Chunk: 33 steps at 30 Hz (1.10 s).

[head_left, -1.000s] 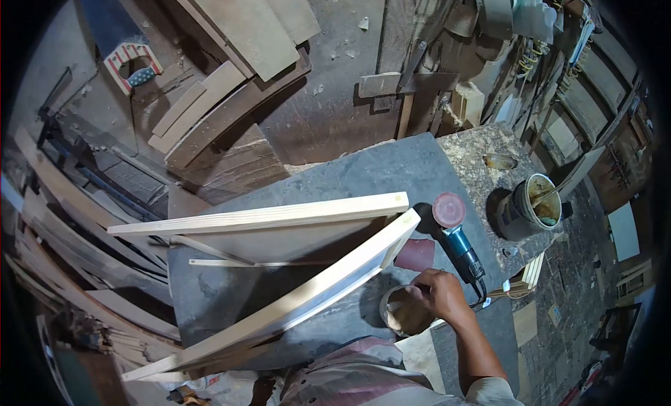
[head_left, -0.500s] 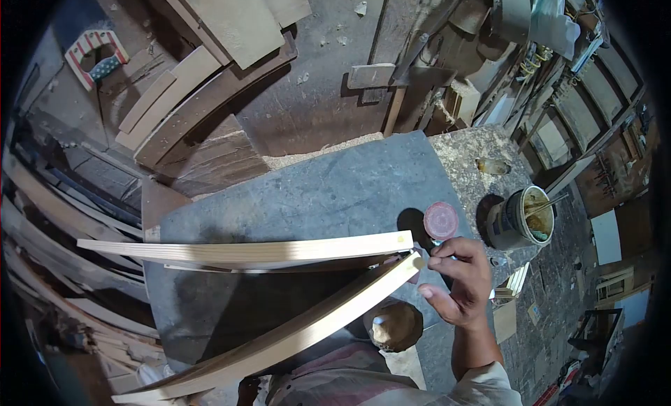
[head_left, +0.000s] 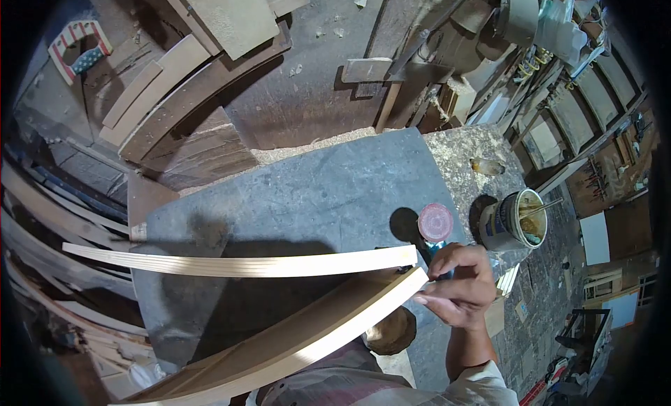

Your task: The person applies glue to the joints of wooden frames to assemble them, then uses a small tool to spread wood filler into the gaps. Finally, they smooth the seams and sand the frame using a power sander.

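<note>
Two long curved wooden pieces meet at a narrow angle at their right ends. The upper curved piece [head_left: 279, 265] has a pale, layered edge; the lower curved piece [head_left: 335, 343] has a broad inner face and comes toward my body. At their right ends is my right hand [head_left: 461, 287], with thumb and fingers bent together against the end of the lower piece. Whatever is between the fingertips is hidden. Just beyond the hand stands a container with a round pink lid [head_left: 435, 222]. A round brown container [head_left: 391, 332] sits below the lower piece. My left hand is out of sight.
A grey curved board [head_left: 314, 189] lies under the pieces. Right of it stands a bucket [head_left: 514, 221] with a stick in it, near a small bottle [head_left: 487, 166]. A hammer [head_left: 405, 72], curved wood offcuts [head_left: 203, 91] and a handsaw [head_left: 80, 51] are farther back.
The right ends of both curved pieces have shifted slightly down in view, and the lower piece shows more of its inner face. My right hand's fingers have closed in on its end.
</note>
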Each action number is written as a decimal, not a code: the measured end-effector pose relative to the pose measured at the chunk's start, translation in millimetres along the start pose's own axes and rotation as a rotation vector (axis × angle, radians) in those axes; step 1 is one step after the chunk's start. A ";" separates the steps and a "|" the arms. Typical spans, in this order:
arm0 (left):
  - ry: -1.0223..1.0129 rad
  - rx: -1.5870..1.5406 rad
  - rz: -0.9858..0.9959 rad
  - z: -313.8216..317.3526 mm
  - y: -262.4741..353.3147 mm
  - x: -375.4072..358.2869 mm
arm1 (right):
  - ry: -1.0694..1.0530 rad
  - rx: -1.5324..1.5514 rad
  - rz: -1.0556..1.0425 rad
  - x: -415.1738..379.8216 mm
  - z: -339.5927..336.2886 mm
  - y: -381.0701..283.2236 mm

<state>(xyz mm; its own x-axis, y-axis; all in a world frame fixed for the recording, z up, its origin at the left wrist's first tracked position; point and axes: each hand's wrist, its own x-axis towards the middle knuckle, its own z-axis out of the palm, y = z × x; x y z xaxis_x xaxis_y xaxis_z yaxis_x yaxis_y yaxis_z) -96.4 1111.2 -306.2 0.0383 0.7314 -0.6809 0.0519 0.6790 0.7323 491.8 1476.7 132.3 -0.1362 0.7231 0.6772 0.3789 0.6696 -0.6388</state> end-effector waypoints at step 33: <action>0.006 0.615 0.250 34.4 198.9 -48.8 | -0.034 -1.086 0.766 -221.4 -374.0 308.0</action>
<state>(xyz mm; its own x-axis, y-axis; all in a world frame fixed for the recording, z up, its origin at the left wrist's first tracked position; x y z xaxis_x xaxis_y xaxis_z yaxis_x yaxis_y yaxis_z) -53.6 1208.5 -127.7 0.1176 0.8640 -0.4895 0.6020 0.3300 0.7271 981.0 1459.4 -77.8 0.4211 0.8689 0.2600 0.9012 -0.3687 -0.2277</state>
